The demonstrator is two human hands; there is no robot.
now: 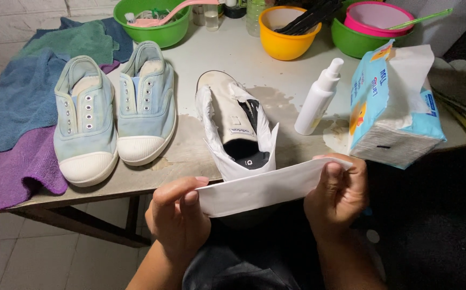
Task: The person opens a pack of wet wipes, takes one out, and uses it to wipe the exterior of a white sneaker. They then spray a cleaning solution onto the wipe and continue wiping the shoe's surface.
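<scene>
Table [254,59] is carrying everything, wet patches showing. Towels [18,107], blue, green and purple, are lying at the table's left end. Pale blue shoe pair [115,107] is sitting left of centre on the table. Tissue pack [391,104] is standing at the table's right edge, white spray bottle [319,96] just beside it. Paper-wrapped shoe [235,129] is resting at the table's front edge. Folded white tissue [268,188] is hanging just off that edge, left hand [176,217] and right hand [338,196] each pinching an end.

Pink bowl [379,15] cut by top edge; shoe [238,134] toe hidden behind tissue sheet [268,188].
</scene>
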